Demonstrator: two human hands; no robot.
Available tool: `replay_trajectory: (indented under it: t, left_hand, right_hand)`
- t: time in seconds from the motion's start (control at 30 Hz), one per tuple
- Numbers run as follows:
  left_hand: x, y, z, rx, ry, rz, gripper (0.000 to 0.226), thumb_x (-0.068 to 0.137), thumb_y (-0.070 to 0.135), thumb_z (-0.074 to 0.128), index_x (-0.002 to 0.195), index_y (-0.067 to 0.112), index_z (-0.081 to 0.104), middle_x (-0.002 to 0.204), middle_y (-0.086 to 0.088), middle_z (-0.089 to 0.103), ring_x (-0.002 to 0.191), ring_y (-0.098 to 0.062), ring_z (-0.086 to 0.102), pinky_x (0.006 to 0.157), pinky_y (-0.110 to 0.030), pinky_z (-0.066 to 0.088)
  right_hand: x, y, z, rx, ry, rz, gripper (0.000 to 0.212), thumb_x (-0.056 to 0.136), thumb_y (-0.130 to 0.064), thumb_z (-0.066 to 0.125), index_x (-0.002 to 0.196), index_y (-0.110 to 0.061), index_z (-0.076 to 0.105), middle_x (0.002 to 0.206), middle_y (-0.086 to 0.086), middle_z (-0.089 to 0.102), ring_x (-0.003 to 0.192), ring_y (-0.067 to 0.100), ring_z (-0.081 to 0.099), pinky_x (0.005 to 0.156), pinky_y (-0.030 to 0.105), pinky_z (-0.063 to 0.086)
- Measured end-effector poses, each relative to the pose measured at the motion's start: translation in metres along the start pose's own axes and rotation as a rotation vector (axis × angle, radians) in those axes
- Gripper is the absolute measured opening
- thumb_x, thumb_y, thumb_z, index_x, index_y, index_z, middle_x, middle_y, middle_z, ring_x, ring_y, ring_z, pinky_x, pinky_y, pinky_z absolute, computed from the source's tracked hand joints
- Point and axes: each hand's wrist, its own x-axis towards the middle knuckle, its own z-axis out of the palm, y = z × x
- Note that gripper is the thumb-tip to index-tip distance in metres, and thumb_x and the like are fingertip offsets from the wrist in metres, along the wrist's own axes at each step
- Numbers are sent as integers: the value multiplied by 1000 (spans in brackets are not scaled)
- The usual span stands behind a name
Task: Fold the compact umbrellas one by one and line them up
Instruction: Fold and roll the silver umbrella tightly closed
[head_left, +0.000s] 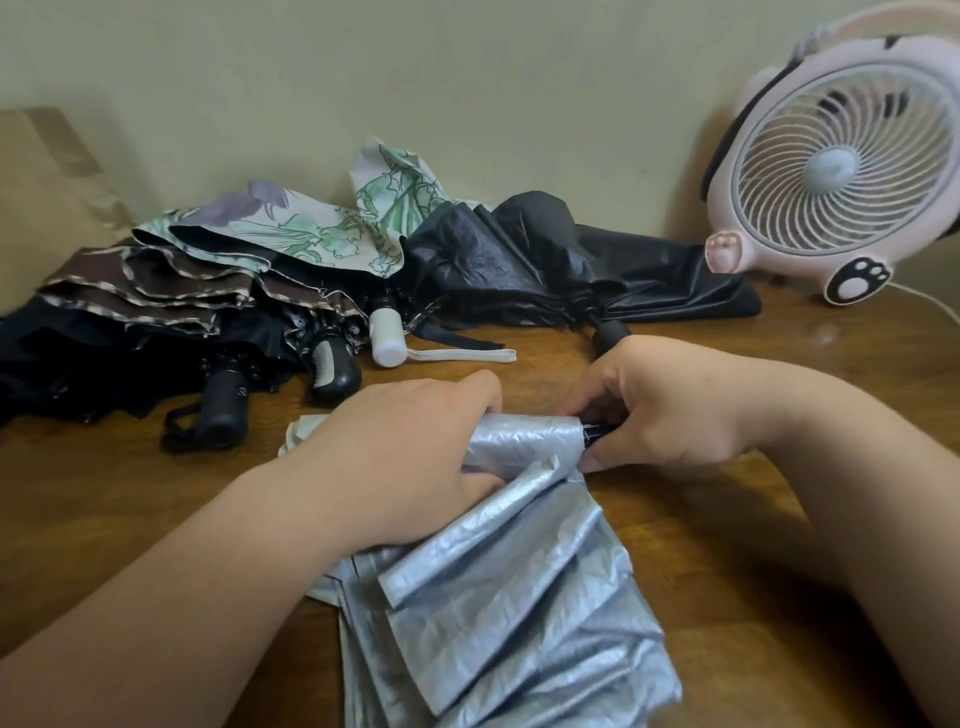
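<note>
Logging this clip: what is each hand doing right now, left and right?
Left hand: closed, fingers gripping the silver umbrella by its rolled fabric.
Right hand: closed, holding the same umbrella's dark end.

No lettering, number or brand can be read anywhere in view. The rounded black plastic umbrella handle (223, 405) at the front of the pile has a small pale mark on its side, too small to make out. The round pink plastic desk fan (841, 161) carries a black-and-white paw print (857, 279) on its foot, which is a picture and not writing.
</note>
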Motion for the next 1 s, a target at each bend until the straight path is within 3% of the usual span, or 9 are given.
replay_trajectory:
  t: [0.2, 0.33, 0.53, 0.6, 0.7, 0.77, 0.83, 0.9, 1.0]
  left_hand:
    - [7, -5, 7, -56, -71, 5, 45, 76, 84, 42, 96, 44, 50, 87, 20, 63, 80, -2, 58, 74, -35, 54]
    - [9, -10, 10, -228, -50, 4, 27, 81, 65, 67, 84, 40, 58, 83, 22, 65, 74, -1, 60, 71, -39, 54]
    - [7, -5, 5, -359, -12, 6, 30, 77, 63, 70, 87, 35, 66, 84, 19, 70, 77, -4, 64, 71, -37, 55]
    - [6, -7, 4, -387, 30, -36, 25, 79, 56, 75, 87, 33, 68, 84, 19, 70, 77, -2, 65, 73, -34, 54]
    - [6, -18, 1, -580, 182, -95, 15, 80, 45, 81, 91, 40, 71, 85, 19, 74, 78, 1, 68, 73, -34, 53]
    - [4, -23, -7, -724, 283, -145, 26, 74, 48, 82, 95, 36, 74, 90, 13, 77, 84, -6, 72, 78, -40, 56]
    - [2, -23, -15, -821, 369, -172, 41, 68, 54, 85, 96, 26, 75, 92, 8, 79, 87, -13, 74, 79, -42, 58]
    - [0, -21, -19, -906, 414, -180, 46, 66, 53, 93, 98, 24, 76, 95, 9, 79, 89, -11, 75, 78, -36, 57]
    - [-1, -17, -19, -1018, 402, -149, 61, 57, 55, 94, 105, 22, 76, 103, 6, 79, 97, -14, 76, 85, -37, 59]
  right_hand:
    - [-3, -9, -3, -39, -20, 19, 29, 85, -30, 80, 113, -34, 76, 98, -18, 75, 88, 2, 69, 87, 35, 56]
    - [-10, -20, -7, -172, 13, 30, 35, 88, -37, 76, 122, -36, 70, 103, -16, 69, 88, 3, 63, 84, 31, 56]
    - [-27, -21, -18, -209, 75, 98, 62, 83, -31, 80, 140, -35, 55, 108, -17, 66, 91, 4, 63, 76, 20, 54]
    - [-28, -16, -21, -286, 301, 41, 68, 82, -35, 79, 144, -34, 53, 122, -15, 58, 108, 6, 58, 91, 32, 54]
    - [-27, -9, -23, -445, 895, -193, 62, 81, -36, 78, 138, -21, 60, 143, 4, 52, 132, 28, 45, 107, 53, 39]
    - [-27, -10, -24, -433, 1224, -322, 40, 85, -22, 77, 122, -7, 69, 127, 13, 61, 117, 35, 54, 97, 54, 43]
    - [-22, -15, -18, -248, 1357, -374, 17, 88, -13, 76, 101, -3, 73, 98, 11, 66, 89, 28, 61, 78, 43, 48]
    - [-14, -19, -9, 45, 1281, -332, 9, 89, -18, 77, 86, -10, 74, 76, 2, 66, 70, 18, 60, 64, 36, 48]
    - [-6, -25, -2, 399, 1059, -224, 17, 83, -37, 74, 80, -21, 78, 70, -3, 72, 65, 14, 66, 61, 34, 53]
